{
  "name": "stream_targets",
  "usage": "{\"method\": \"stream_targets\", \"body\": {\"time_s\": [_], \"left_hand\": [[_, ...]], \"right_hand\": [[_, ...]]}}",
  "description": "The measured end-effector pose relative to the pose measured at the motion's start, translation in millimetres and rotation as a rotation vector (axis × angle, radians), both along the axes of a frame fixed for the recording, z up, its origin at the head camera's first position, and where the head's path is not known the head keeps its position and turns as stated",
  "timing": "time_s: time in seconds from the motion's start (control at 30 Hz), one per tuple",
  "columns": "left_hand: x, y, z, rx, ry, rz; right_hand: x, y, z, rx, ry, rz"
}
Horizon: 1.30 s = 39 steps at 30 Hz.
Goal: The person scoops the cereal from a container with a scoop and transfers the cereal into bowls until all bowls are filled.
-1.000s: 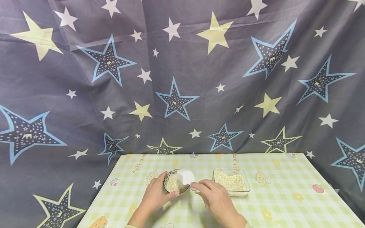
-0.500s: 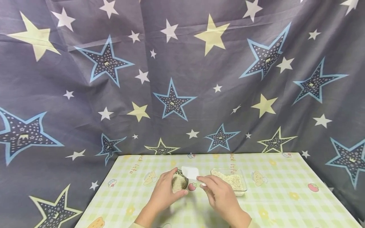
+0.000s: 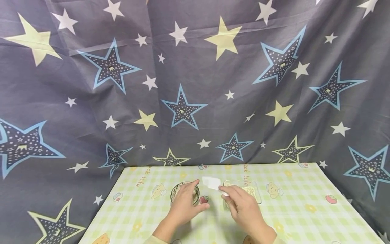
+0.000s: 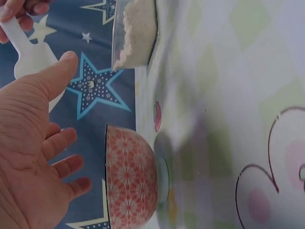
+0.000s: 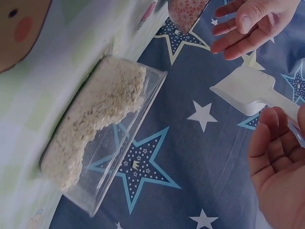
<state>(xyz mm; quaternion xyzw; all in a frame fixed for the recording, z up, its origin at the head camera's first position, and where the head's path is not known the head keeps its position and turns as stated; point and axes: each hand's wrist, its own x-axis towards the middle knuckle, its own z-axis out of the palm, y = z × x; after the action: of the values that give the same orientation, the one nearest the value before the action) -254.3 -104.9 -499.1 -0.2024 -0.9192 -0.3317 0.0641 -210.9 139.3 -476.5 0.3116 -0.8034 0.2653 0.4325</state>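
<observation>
My right hand [image 3: 245,210] pinches the handle of a white scoop [image 3: 212,183], held up in the air. In the right wrist view the scoop [image 5: 245,88] shows a broad, flat-edged blade. My left hand [image 3: 185,206] hovers with fingers spread above the near right side of a bowl [image 3: 174,196], hiding much of it. The left wrist view shows the bowl [image 4: 129,176] upright, red with a flower pattern outside, apart from the fingers. A clear glass container [image 5: 114,167] holds pale oat-like flakes [image 5: 97,112], heaped unevenly; my right hand partly covers it in the head view.
A green-and-white checked cloth [image 3: 292,217] with cartoon prints covers the table. Behind the table's far edge hangs a dark curtain [image 3: 195,74] with stars. The bowl stands left of the glass container, with a gap between them.
My left hand has let go of the bowl, which was tilted and now stands level on the table. The scoop has moved right, away from the bowl, towards the glass container.
</observation>
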Motion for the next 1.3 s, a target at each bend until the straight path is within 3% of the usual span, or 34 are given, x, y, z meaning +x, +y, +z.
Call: {"method": "stream_targets", "body": {"time_s": [0.27, 0.57, 0.7, 0.93, 1.13, 1.3], "left_hand": [[-1.4, 21.9, 0.3, 0.002, -0.029, -0.044], [-3.5, 57.5, -0.8, -0.048, -0.039, -0.095], [-6.5, 71.1, -4.8, -0.062, -0.047, -0.103], [-12.0, 87.5, -11.7, -0.097, -0.135, -0.070], [-14.0, 91.8, -13.9, -0.110, -0.161, -0.037], [-15.0, 94.1, -12.1, -0.105, -0.154, -0.038]], "right_hand": [[1.2, 18, 1.5, 0.014, 0.006, -0.032], [4.6, 52, 1.5, 0.034, -0.013, -0.138], [9.5, 66, 1.7, 0.030, -0.099, -0.212], [14.4, 87, 2.9, -0.072, -0.395, -0.297], [6.9, 103, 3.9, -0.090, -0.392, -0.318], [1.9, 109, 5.3, -0.081, -0.450, -0.332]]}}
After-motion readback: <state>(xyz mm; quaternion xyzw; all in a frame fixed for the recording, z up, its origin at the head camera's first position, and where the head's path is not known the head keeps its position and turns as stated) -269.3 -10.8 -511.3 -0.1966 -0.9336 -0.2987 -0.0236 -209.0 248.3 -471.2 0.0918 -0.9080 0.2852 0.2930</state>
